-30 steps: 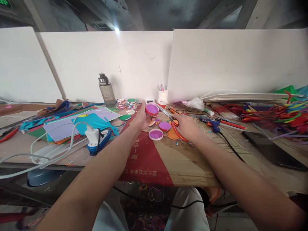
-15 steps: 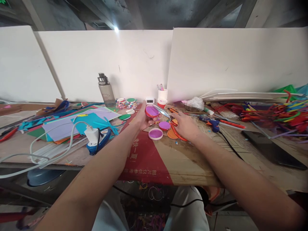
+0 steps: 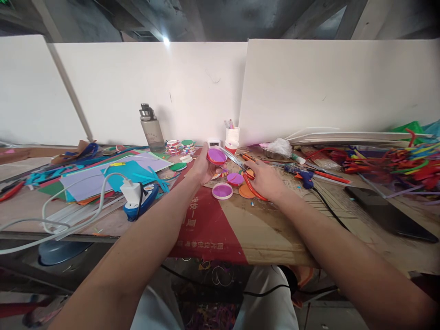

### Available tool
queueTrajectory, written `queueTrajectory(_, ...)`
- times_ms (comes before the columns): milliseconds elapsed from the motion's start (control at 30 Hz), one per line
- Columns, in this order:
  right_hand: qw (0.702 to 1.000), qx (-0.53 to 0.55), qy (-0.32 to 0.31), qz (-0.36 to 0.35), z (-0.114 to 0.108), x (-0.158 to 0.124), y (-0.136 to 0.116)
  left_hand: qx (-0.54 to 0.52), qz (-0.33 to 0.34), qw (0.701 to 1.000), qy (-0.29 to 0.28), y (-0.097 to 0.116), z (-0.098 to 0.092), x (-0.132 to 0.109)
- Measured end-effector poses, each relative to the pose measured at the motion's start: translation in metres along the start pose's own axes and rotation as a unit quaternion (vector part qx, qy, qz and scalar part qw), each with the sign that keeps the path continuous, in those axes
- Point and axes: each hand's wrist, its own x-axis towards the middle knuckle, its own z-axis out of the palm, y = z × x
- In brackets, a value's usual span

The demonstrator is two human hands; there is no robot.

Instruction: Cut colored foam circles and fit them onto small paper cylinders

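My left hand [image 3: 203, 169] is closed round a shallow round piece with a purple face and red rim [image 3: 217, 156], tilted up toward me. In my right hand [image 3: 264, 179] are scissors with orange handles [image 3: 253, 187]; their metal blades reach left to the edge of the purple-faced piece. Below the hands lie a purple disc with a white rim [image 3: 222, 191] and a purple disc with a red rim [image 3: 235, 178]. An orange disc [image 3: 246, 191] lies beside the scissor handles, partly covered by them.
Coloured paper sheets [image 3: 92, 181] and a white plug on a blue power strip [image 3: 140, 201] are at left. A bottle [image 3: 153, 133] and paper cups [image 3: 232, 137] stand behind. At right lie a glue gun [image 3: 304, 178], a black phone [image 3: 388, 213] and coloured strips [image 3: 381, 158].
The purple-faced piece has tipped and shifted slightly left and up in my left hand. The scissor blades have turned a little at its edge; my right hand has hardly moved.
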Motion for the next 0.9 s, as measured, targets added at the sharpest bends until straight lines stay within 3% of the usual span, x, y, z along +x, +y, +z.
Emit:
queueTrajectory(133,1.0,-0.001,-0.009,0.002,0.0016,0.0003,0.0004,0.012,-0.038,0.999,-0.035,-0.0046,0.0004,-0.0001)
queueTrajectory(467,1.0,0.0,0.008,-0.021,-0.0006,-0.0016,-0.0019,0.016,-0.056,0.998,-0.02,0.0006,-0.0068,0.0032)
queueTrajectory(733,1.0,0.002,0.001,-0.006,-0.0025,-0.0016,-0.0024,-0.017,0.032,0.999,0.024,0.0007,-0.0014,0.0016)
queueTrajectory(900,1.0,-0.001,0.0,-0.009,0.0007,-0.0003,0.0001,0.001,0.002,1.0,0.003,-0.0043,-0.0012,0.0021)
